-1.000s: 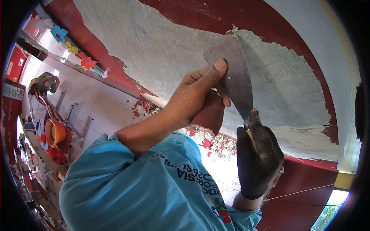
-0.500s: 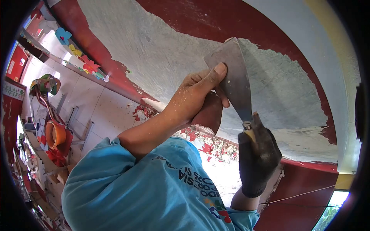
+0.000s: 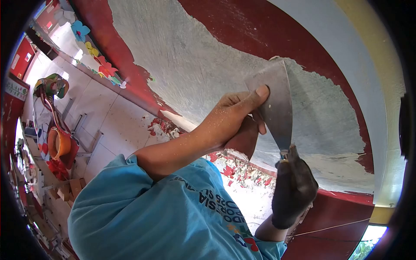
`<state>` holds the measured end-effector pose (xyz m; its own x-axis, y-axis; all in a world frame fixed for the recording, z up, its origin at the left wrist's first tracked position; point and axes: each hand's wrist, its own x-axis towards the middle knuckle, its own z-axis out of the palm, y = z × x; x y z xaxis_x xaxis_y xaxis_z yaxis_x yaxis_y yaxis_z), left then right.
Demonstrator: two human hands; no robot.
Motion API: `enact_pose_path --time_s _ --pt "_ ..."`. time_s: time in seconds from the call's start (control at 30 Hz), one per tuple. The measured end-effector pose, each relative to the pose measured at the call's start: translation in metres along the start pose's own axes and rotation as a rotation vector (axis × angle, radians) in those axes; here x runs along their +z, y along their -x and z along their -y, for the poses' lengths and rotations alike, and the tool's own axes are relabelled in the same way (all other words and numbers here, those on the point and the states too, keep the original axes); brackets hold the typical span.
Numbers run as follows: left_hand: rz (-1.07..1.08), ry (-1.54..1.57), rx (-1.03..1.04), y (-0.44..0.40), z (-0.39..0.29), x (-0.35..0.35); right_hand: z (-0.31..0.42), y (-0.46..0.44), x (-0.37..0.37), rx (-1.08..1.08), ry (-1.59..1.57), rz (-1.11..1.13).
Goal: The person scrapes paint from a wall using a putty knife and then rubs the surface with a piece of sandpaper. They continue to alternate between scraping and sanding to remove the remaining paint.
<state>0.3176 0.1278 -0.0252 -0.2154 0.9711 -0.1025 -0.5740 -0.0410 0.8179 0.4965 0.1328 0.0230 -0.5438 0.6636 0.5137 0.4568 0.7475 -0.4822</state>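
A broad putty knife [image 3: 276,104] with a worn metal blade points up in front of the wall. My bare left hand [image 3: 240,110] pinches the blade, thumb on its face and fingers behind. My right hand [image 3: 294,188], in a dark glove, is closed round the handle below the blade. Under my left hand a dark red piece [image 3: 243,141] with a ragged pale edge shows; whether the hand holds it I cannot tell. Behind the blade is the scraped grey wall patch [image 3: 173,56], bordered by red paint [image 3: 242,26]. Whether the blade edge touches the wall is unclear.
Red and white paint scraps [image 3: 238,171] litter the floor below. Left stand an orange pot [image 3: 60,143] and paper flowers [image 3: 106,68]. Cardboard boxes [image 3: 71,190] lie at lower left. A pale column [image 3: 381,86] curves along the right, and a thin cord [image 3: 329,227] runs at lower right.
Both hands and the putty knife have shifted slightly right and down in view. The dark red piece has moved along with my left hand. The grip looks unchanged.
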Motion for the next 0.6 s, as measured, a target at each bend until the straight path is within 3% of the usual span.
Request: enact_pose_path --time_s 0.1,0.23,0.3,0.43,0.47,0.6 --pt "0.006 0.041 -0.017 -0.001 -0.007 0.0 0.003 0.0 -0.003 0.124 -0.024 0.039" --pt "-0.012 0.001 0.008 -0.002 0.001 0.003 -0.001 -0.001 0.002 0.045 0.001 -0.008" --pt "-0.02 0.1 -0.091 0.002 0.004 0.009 0.001 0.002 -0.007 0.023 -0.034 -0.024" --pt "0.031 0.055 0.032 -0.001 -0.002 0.001 0.01 -0.01 -0.006 0.13 0.004 0.026" --pt "0.037 0.056 0.031 -0.002 -0.001 0.001 0.006 -0.01 -0.005 0.048 0.019 0.001" --pt "-0.033 0.115 -0.081 0.003 0.006 0.012 0.01 -0.009 -0.012 0.073 0.02 0.039"
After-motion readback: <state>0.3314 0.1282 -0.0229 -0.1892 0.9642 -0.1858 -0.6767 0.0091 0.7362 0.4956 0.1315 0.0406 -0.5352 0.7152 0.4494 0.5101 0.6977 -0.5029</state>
